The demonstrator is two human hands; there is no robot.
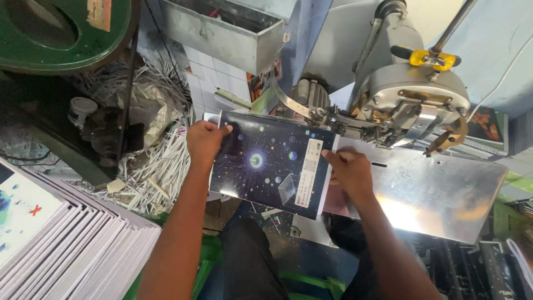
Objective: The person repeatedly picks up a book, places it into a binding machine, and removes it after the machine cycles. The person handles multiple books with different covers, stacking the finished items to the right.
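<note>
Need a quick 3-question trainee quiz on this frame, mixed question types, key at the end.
1. True or false: both hands touch the dark booklet.
2. Which hand grips the booklet's far corner? A) left hand B) right hand
3. What lies heaped left of the booklet, below the green machine?

Key: 1 true. 2 A. 3 white paper strips. The right hand presses the booklet's edge on the metal plate under the machine head.
</note>
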